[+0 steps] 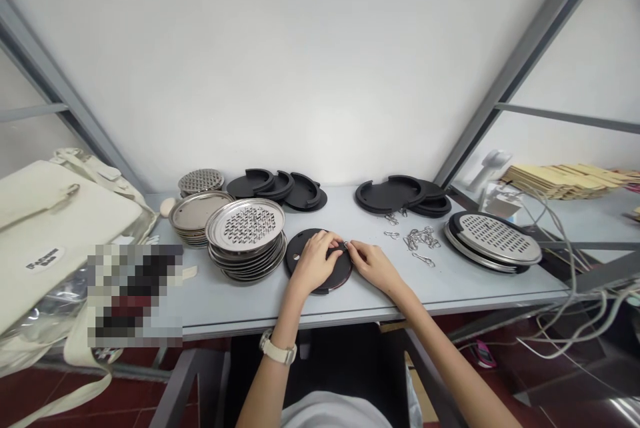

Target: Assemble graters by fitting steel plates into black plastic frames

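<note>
A black round holder (344, 273) lies on the table in front of me. Across its top rests my left hand (319, 258), thumb and fingers closed towards its right edge. My right hand (370, 264) pinches a small metal clip (345, 244) at that same edge; the fingertips partly hide it, and whether it is hooked on I cannot tell. Several loose metal snap clips (421, 239) are scattered to the right of my hands. Left of the holder stands a stack of round metal grater plates (253, 225), the top one tilted.
Behind it are plain metal discs (200, 211) and smaller grater plates (201, 181). Black holders (303, 191) lie along the wall, with others (390, 195) farther right. Fitted graters (495, 239) are piled at the right. A cream bag (70, 215) and cables (590, 308) flank the table.
</note>
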Available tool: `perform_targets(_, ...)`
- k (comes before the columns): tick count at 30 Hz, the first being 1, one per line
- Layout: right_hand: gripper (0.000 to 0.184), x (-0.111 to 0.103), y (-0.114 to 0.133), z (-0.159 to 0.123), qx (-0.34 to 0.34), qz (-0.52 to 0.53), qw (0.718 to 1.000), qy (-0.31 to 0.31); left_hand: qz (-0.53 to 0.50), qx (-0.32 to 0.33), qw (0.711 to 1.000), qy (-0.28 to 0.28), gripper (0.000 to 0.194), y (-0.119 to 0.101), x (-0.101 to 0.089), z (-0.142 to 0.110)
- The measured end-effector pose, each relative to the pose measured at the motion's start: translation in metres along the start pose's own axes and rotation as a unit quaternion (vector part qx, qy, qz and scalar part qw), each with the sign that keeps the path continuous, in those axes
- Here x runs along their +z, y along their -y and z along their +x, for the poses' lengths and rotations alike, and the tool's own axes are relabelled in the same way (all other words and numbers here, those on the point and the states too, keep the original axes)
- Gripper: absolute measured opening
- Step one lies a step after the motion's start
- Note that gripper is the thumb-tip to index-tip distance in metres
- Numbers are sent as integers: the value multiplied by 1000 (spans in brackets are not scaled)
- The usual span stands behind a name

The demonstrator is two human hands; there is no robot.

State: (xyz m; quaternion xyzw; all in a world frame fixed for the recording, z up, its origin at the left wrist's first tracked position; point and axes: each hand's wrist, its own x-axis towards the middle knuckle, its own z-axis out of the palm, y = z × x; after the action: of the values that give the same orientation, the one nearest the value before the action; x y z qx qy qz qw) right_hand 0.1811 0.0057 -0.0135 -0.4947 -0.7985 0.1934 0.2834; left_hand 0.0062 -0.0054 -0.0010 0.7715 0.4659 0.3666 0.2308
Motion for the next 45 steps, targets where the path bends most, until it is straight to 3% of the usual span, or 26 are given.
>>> perform_targets(19,31,2,-2,-2,16,17,1000,9,-14,6,1000,-8,15,2,2,0)
perform_targets(26,17,2,-2,-3,11,45,999,-9,-18,11,1000,-8,14,3,2,0)
perform_targets(45,25,1,-5,3,13,-32,999,21,-47,3,999,-17,14,5,3,2)
